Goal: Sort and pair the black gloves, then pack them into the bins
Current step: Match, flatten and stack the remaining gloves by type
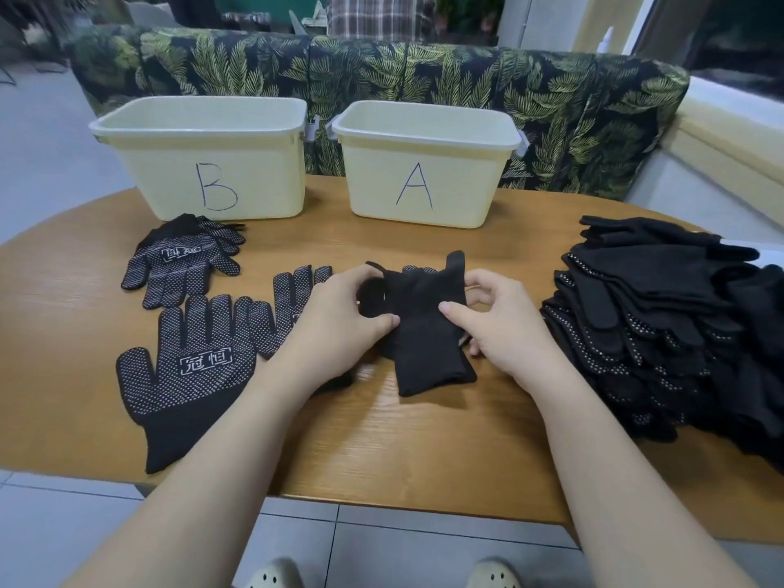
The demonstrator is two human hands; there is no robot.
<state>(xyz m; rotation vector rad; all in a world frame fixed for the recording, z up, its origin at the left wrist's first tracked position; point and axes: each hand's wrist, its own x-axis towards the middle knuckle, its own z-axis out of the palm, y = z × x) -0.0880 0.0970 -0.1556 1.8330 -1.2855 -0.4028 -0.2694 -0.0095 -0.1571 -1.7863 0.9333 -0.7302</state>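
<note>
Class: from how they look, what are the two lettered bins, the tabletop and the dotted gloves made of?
Bins B and A: smooth pale-yellow plastic, apparently; moulded rims. Table: wood or wood-look laminate; grain lines, slight sheen. Dotted glove: black knit fabric, matte, with white dots, probably rubbery grip.

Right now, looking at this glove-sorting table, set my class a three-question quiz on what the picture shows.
1. True or false: the cream plastic bin marked A stands left of the cream plastic bin marked B.
2. Which hands grip the folded plain black glove: a) left hand only, b) right hand only, c) both?
3. Where is the unsorted stack of black gloves?

Key: 1 false; 2 c; 3 at the wooden table's right end.
</note>
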